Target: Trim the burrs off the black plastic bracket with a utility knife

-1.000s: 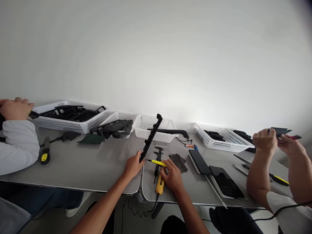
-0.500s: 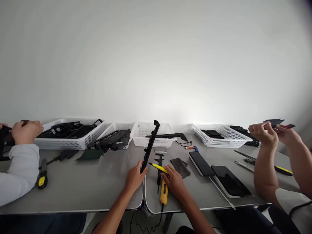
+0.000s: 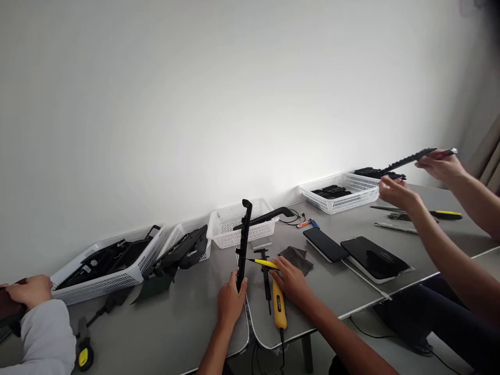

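Two tables meet along a narrow seam, a rounded front corner on each side: the left table [image 3: 199, 312] and the right table [image 3: 347, 289]. Room for moving extends across the left table's right half, up to the left hand. Four white baskets [image 3: 228, 240] stand along the back edges; one bar [image 3: 267, 217] lies across the third from the left. Two devices [image 3: 373, 258] lie on the right table, one near its front edge.

The left hand [image 3: 231, 299] is closed around the lower end of one black strip [image 3: 244, 229], held nearly upright above the seam. The right hand [image 3: 292, 278] is curled, its fingers closed on one pick.

One corded tool [image 3: 279, 307] lies at the right table's front left corner. One caliper [image 3: 266, 286] lies just left of it; one cloth [image 3: 297, 258] lies behind the right hand. The yellow pick [image 3: 265, 263] points its tip at the strip; contact cannot be confirmed.
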`<state>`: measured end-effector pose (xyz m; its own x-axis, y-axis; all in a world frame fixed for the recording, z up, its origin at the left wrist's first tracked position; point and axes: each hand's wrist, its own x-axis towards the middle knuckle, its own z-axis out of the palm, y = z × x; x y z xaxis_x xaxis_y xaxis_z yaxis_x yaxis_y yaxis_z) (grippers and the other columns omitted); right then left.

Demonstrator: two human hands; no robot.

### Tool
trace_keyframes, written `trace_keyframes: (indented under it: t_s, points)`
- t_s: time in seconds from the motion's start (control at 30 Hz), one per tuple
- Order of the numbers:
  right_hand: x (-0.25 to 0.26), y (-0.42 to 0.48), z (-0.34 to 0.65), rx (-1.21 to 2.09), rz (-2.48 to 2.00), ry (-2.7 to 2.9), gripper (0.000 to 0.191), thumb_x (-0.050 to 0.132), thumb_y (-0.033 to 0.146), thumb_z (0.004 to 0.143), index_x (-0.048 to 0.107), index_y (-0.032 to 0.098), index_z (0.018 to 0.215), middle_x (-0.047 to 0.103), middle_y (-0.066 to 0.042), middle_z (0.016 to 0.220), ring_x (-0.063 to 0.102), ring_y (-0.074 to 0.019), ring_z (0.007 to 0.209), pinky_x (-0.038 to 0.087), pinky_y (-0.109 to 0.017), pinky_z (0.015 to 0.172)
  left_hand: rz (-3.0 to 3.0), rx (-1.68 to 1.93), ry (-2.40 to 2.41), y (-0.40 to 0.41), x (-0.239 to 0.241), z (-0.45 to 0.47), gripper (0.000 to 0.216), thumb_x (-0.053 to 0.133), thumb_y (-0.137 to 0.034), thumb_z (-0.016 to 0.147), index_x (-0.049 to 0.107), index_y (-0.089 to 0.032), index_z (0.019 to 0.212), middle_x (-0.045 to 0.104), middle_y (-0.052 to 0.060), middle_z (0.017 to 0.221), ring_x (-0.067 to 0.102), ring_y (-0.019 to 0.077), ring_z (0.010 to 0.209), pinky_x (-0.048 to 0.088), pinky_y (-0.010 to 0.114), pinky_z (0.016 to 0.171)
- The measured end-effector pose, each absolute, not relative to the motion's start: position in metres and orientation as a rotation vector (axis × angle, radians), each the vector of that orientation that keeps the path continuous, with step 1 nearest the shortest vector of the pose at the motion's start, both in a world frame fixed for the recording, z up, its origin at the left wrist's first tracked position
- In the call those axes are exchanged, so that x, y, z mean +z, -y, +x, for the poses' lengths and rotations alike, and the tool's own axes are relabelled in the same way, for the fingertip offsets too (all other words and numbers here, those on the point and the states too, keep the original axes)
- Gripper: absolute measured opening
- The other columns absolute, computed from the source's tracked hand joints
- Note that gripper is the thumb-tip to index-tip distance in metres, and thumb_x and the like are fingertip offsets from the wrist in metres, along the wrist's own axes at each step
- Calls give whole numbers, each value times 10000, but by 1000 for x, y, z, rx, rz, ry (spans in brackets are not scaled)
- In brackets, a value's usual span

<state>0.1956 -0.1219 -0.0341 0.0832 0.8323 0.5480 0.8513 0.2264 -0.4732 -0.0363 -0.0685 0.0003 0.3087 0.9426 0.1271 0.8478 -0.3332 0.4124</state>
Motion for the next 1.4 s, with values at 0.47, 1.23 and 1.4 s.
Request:
trace_keyframes:
  t_s: [0.47,1.23,1.4]
  points:
    - [-13,44,230,-4,-1331,2047,276,572,384,1054,679,243,1265,726,-74,1092,682,-228,995,540,-309,839,2296,437,-1768,71,-5,-27,623,276,-489,1090,476,-79,1514,773,133,911,746,299,833,466,351,685]
    - [-27,41,249,347,-1280,1940,387,558,430,1049,668,328,1405,728,-55,1165,690,-235,1084,559,-344,927,2208,454,-1797,74,-8,-27,587,322,-479,1071,506,-116,1494,793,130,933,753,308,830,492,376,710]
    - [-22,43,246,277,-1274,1928,384,586,435,1036,690,312,1384,755,-56,1154,719,-240,1048,577,-337,883,2252,413,-1798,74,-4,-27,560,326,-481,1079,504,-129,1476,773,100,853,742,283,760,438,335,641]
